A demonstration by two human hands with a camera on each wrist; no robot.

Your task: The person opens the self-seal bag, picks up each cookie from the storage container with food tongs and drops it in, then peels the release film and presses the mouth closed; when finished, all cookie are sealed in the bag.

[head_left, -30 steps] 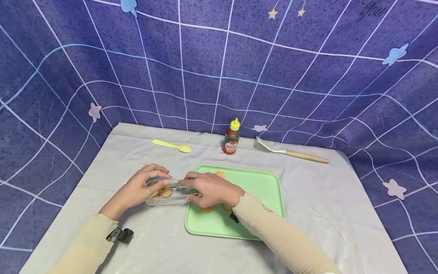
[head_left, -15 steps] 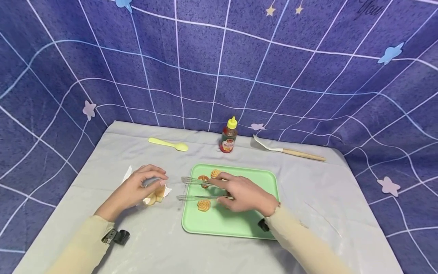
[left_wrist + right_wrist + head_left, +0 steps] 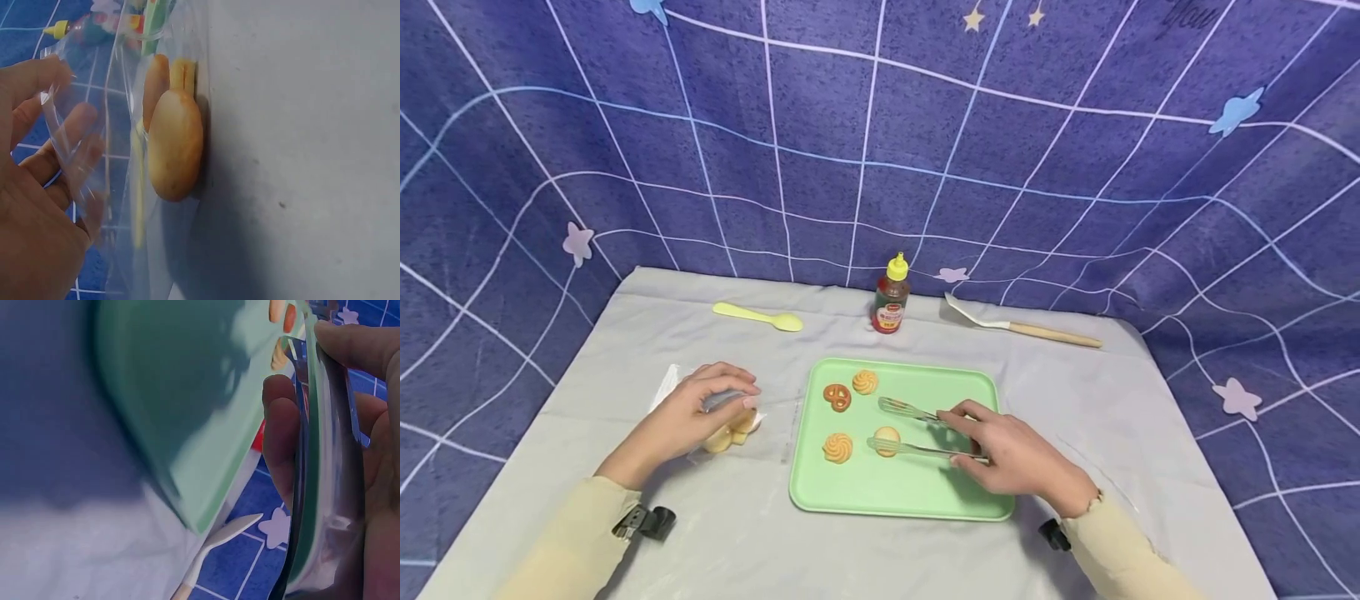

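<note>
A clear plastic bag [image 3: 115,181] with pale, bread-like pieces [image 3: 176,147] lies at the left. My left hand [image 3: 703,404] holds the bag's edge, thumb and fingers on either side of the film. Over the green tray [image 3: 902,496], my right hand [image 3: 1018,454] grips metal tongs [image 3: 917,450], whose two arms stand apart. The near arm crosses above a round cookie [image 3: 887,433] on the tray. Nearby on the tray lie a pretzel [image 3: 837,397], a swirl cookie [image 3: 865,382] and another swirl cookie [image 3: 838,448]. What lies under my right hand is partly hidden.
A yellow spoon [image 3: 760,317] lies behind the bag. Behind the tray stands a sauce bottle [image 3: 891,304] with a yellow cap. At the back right lies a white spatula [image 3: 1030,327] with a wooden handle. A blue patterned cloth [image 3: 820,150] hangs behind the table.
My right hand has drawn the tongs rightward from the bag's mouth to over the tray, bringing the cookies into sight. My left hand stays at the bag.
</note>
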